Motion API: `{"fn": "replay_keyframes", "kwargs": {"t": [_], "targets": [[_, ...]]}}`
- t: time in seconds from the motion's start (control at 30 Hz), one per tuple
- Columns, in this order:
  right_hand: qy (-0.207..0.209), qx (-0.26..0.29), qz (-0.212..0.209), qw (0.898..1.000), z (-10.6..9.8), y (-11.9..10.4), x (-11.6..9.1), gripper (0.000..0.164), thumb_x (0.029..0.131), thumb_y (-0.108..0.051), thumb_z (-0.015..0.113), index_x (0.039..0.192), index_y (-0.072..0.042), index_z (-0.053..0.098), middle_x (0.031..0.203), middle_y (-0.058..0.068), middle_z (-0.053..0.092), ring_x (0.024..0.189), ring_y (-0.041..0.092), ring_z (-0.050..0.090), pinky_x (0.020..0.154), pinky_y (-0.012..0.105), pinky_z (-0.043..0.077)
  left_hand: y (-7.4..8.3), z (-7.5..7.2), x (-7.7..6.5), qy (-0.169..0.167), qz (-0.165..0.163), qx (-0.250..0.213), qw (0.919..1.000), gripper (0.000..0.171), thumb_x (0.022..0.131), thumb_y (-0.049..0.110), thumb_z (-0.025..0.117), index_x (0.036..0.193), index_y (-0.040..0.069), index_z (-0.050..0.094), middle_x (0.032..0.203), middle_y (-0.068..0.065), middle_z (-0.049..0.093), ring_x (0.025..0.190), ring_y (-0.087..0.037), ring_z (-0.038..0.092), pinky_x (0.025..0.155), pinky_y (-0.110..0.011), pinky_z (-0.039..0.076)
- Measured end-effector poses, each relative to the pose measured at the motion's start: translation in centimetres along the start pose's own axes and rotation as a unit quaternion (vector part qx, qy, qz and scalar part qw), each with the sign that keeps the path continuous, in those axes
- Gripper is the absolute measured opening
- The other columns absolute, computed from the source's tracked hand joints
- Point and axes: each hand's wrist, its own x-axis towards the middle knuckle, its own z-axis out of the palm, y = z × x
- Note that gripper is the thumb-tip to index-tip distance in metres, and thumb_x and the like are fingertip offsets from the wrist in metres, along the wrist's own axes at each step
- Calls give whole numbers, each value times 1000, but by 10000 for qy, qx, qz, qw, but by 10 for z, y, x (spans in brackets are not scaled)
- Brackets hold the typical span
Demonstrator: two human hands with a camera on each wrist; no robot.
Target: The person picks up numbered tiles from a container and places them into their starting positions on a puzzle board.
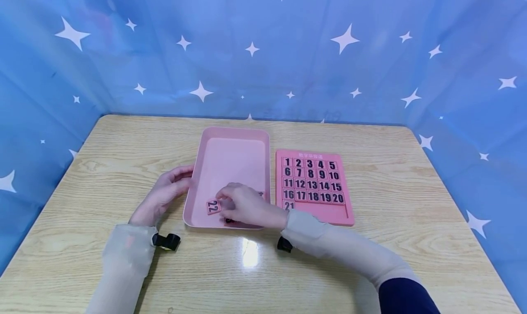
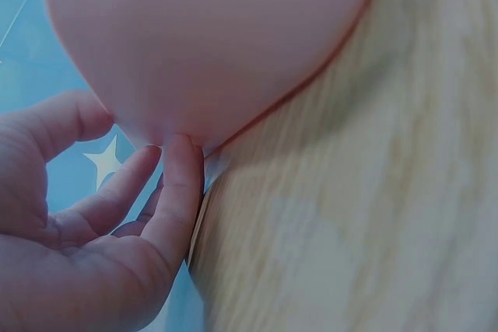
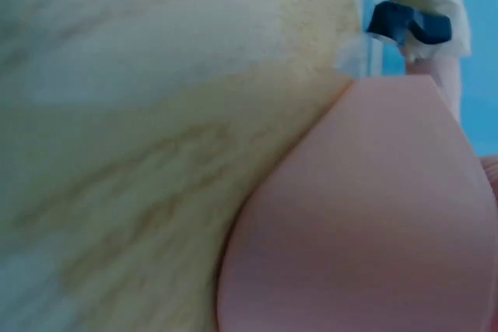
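A pink tray (image 1: 236, 174) lies on the table in the head view. My left hand (image 1: 160, 195) touches the tray's left side, and the left wrist view shows its fingertips (image 2: 180, 157) against the outer wall. Inside the tray my right hand (image 1: 249, 206) reaches down, with its fingers bent and apart. Its fingertips are close by a pink number tile marked 22 (image 1: 213, 207). Another tile (image 1: 229, 221) is partly hidden below that hand, and a third tile (image 1: 261, 194) shows behind it. The right wrist view does not show the right hand's fingers.
Right of the tray lies a pink number puzzle board (image 1: 347, 215). Tiles 1 to 20 fill its upper rows, and tile 21 (image 1: 289, 205) sits at its lower left, partly covered by the right sleeve. A blue star-patterned cloth (image 1: 247, 76) hangs behind the wooden table (image 1: 391, 190).
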Motion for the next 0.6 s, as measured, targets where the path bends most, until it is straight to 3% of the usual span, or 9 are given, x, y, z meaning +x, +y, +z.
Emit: {"fn": "replay_keyframes", "kwargs": {"t": [0.27, 0.43, 0.6], "targets": [[-204, -315, 190, 9991, 11, 0, 12, 33, 77, -19, 76, 106, -7, 67, 83, -3, 58, 78, 6, 50, 74, 16, 43, -1, -1, 0, -44, 24, -46, 10000, 52, 89, 0, 54, 135, -15, 34, 121, -17, 55, 97, -5, 56, 83, -17, 47], [-268, -647, 238, 9973, 14, -1, 16, 30, 78, -18, 75, 105, -7, 68, 85, -3, 56, 79, 7, 50, 77, 16, 44, -2, -1, 0, -38, 23, -38, 10000, 52, 89, 0, 54, 135, -15, 34, 118, -12, 56, 96, -5, 56, 82, -17, 47], [-298, -893, 215, 9953, 15, -1, 19, 26, 77, -16, 74, 101, -7, 68, 86, -2, 56, 76, 7, 49, 71, 15, 43, -2, 0, 1, -32, 17, -44, 10000, 52, 89, -1, 54, 135, -15, 34, 118, -13, 56, 97, -5, 55, 82, -17, 46]]}}
